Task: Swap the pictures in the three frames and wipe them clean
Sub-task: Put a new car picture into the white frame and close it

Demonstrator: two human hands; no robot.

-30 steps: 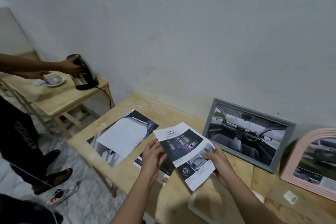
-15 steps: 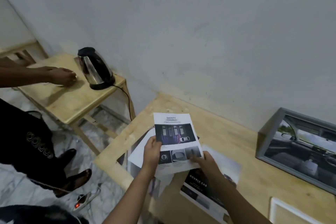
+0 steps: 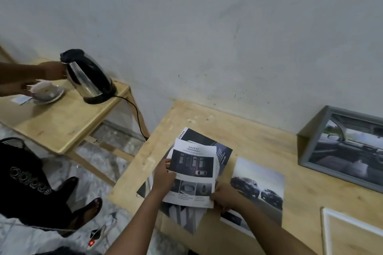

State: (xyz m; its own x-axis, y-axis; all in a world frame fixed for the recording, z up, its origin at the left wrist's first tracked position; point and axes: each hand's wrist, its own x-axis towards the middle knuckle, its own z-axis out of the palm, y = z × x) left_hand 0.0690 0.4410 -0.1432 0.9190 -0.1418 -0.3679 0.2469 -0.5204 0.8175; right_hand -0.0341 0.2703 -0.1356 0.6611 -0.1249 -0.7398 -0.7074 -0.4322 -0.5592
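Below the SAFETY sheet (image 3: 194,174), at its near edge, both of the person's hands hold it over a loose pile of prints on the wooden table (image 3: 259,143): the left hand (image 3: 163,178) pinches the sheet's left edge, thumb on the printed face, and the right hand (image 3: 224,195) grips its lower right corner with curled fingers. Whether the sheet rests on the pile or hangs just above it cannot be told. Well to the right of the sheet and nearer, a white frame (image 3: 325,234) lies flat, cut off by the view's edge. Just right of the sheet lies a picture of two dark cars (image 3: 259,184), its near left corner under the right hand. From under the sheet's far edge a dark-covered print (image 3: 207,141) sticks out. Farther right of the sheet, a grey frame (image 3: 342,147) with a car-interior picture leans at the wall. Far to the sheet's left stands a lower side table (image 3: 62,122) bearing a steel kettle (image 3: 89,76) and a cup on a saucer (image 3: 46,91); another person's hand (image 3: 53,71) touches the kettle.
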